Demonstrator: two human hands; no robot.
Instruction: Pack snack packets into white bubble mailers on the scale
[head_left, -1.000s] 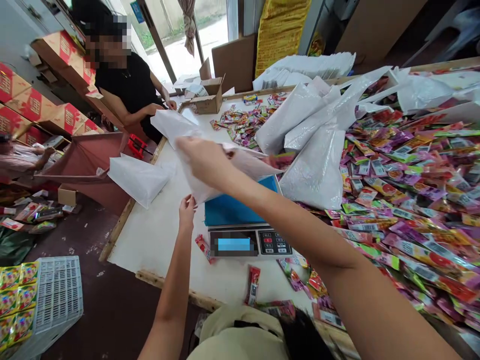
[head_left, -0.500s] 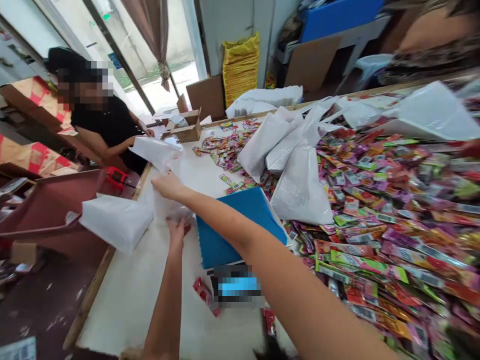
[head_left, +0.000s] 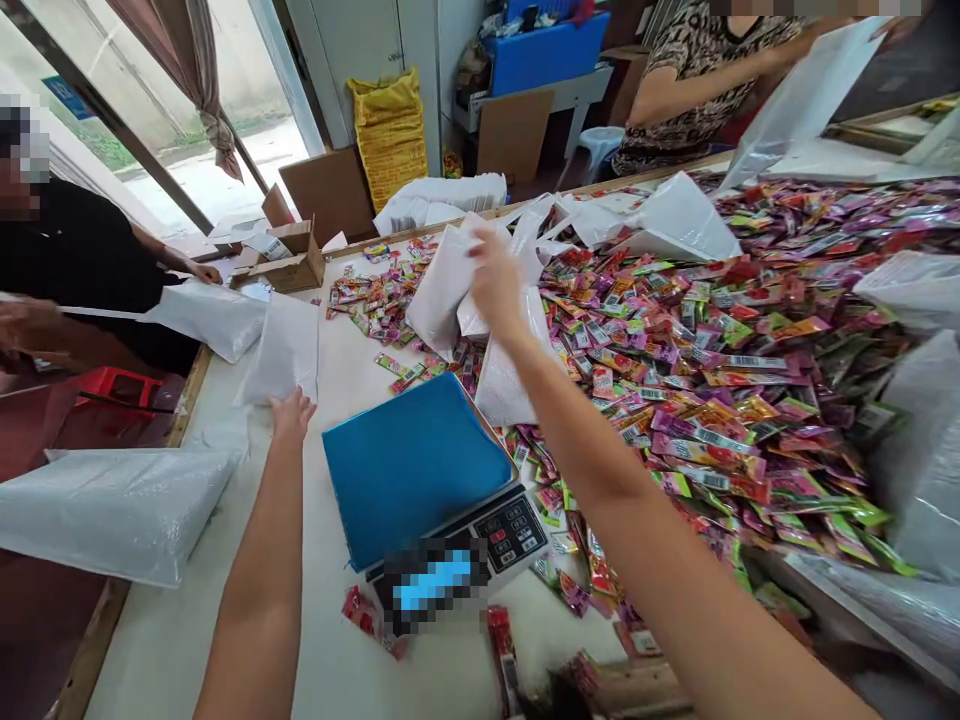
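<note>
My left hand (head_left: 292, 412) rests with its fingers apart against the lower edge of a white plastic bag (head_left: 283, 345) on the table's left side. Smeared by motion, my right hand (head_left: 495, 280) is over a cluster of filled white bags (head_left: 514, 375); whether it grips one I cannot tell. Between my arms stands a digital scale with a blue platform (head_left: 420, 460) and a keypad (head_left: 511, 530); nothing lies on the platform. Small colourful snack packets (head_left: 720, 400) are heaped across the right side.
Another filled bag (head_left: 127, 505) overhangs the table's left edge. A person in black (head_left: 75, 240) handles a bag (head_left: 214, 312) at the left. Across the table, a person in a patterned top (head_left: 697, 80) holds up a white bag (head_left: 810, 100). A cardboard box (head_left: 289, 262) stands at the far end.
My right hand has left the bag on the left and moved right to the bag cluster. My left hand stays at that bag. The view has turned right, revealing the second person.
</note>
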